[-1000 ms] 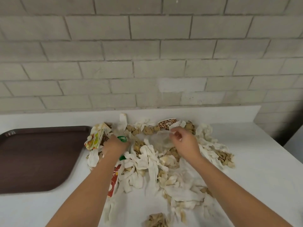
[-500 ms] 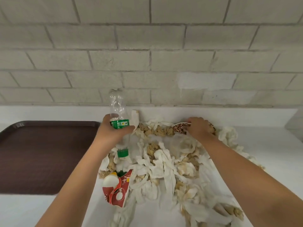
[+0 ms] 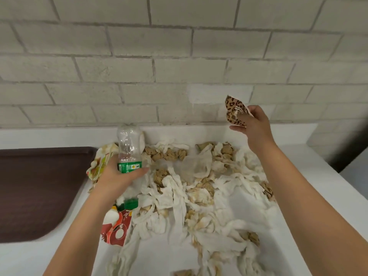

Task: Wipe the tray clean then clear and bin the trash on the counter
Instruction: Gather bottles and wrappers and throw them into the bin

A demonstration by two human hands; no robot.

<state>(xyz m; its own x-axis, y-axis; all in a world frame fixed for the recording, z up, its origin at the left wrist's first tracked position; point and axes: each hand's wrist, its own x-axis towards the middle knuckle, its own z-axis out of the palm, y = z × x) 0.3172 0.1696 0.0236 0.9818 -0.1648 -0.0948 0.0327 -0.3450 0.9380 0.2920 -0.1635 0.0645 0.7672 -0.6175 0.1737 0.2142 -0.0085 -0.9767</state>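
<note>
Clear plastic bottle [image 3: 129,148], cap down, gripped round its green label by left hand [image 3: 117,178], above the left edge of the tissue pile [image 3: 199,192], near the brown tray [image 3: 39,186]. Leopard-print wrapper [image 3: 235,111] pinched in right hand [image 3: 253,124], lifted off the pile since half a second ago, now before the wall [image 3: 179,66].

one tray [image 3: 29,186], one bottle [image 3: 129,146], one leopard-print wrapper [image 3: 234,110], one red carton [image 3: 117,232]

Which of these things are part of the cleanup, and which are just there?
Part of the job: brown tray; plastic bottle in the left hand; leopard-print wrapper in the right hand; crumpled tissues; red carton; counter.
Just there: brick wall; white ledge behind the counter.
</note>
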